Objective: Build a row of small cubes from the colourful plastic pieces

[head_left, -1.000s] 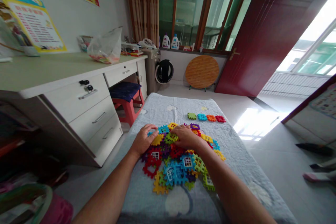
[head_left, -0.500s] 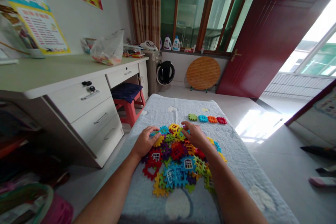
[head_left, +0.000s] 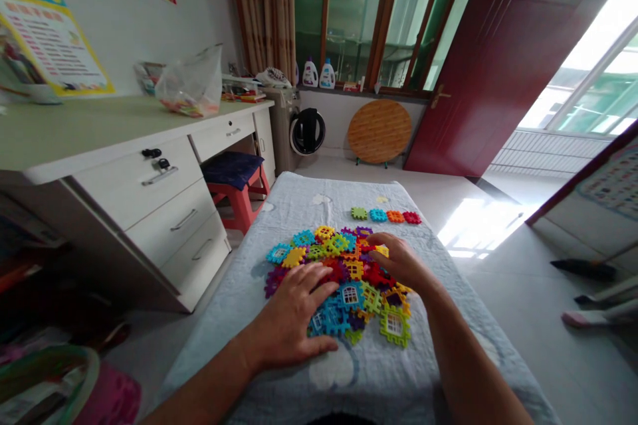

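Note:
A heap of colourful plastic interlocking blocks (head_left: 355,270), some with window grids, lies on the cloth-covered table (head_left: 309,196). My left hand (head_left: 294,309) rests over the heap's near left side, fingers spread and palm down, hiding the blocks beneath it. At the right side of the heap, my right hand (head_left: 401,262) has its fingers apart and slightly bent, close to a yellow block (head_left: 383,250). A lime block with a window (head_left: 395,325) sits at the near right edge. Beyond the heap stand out a green block (head_left: 359,213), a blue block (head_left: 377,215), an orange block (head_left: 395,216) and a red block (head_left: 412,218), in a row.
To the left is a desk (head_left: 100,129) with drawers and a plastic bag (head_left: 192,83) on top. A red stool (head_left: 242,202) is tucked beside it. A washing machine (head_left: 282,129), a round wooden tabletop (head_left: 379,131) and a dark red door (head_left: 458,80) are farther back.
My left hand has moved from the heap's far left edge toward me and right, onto the near blocks. My right hand has shifted right, uncovering blocks. The view has turned slightly.

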The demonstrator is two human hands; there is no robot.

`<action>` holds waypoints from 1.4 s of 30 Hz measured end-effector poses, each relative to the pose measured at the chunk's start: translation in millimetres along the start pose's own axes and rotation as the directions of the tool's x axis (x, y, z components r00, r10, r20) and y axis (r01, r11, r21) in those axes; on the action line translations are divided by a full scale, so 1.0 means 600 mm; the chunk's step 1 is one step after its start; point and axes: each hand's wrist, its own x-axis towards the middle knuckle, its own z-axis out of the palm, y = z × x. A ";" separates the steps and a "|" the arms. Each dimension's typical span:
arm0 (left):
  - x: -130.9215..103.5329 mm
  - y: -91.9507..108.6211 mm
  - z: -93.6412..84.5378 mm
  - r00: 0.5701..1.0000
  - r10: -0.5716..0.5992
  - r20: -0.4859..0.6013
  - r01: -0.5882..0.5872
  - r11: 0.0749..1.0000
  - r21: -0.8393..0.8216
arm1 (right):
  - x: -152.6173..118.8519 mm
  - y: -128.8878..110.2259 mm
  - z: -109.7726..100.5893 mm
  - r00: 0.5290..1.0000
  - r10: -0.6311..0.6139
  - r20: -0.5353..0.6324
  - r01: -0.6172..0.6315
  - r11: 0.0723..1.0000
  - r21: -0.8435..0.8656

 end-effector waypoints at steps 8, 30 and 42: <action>-0.018 0.009 0.060 0.999 0.036 -0.009 -0.033 0.982 0.187 | -0.035 0.041 0.024 0.970 0.127 -0.208 -0.123 0.992 0.032; 0.052 0.001 0.047 0.983 0.038 -0.179 -0.038 0.999 0.006 | -0.042 0.060 0.044 0.934 0.194 -0.300 -0.166 0.979 0.117; 0.137 -0.059 -0.002 0.938 -0.344 0.046 0.330 0.843 -0.424 | -0.041 0.062 0.044 0.934 0.199 -0.296 -0.168 0.977 0.128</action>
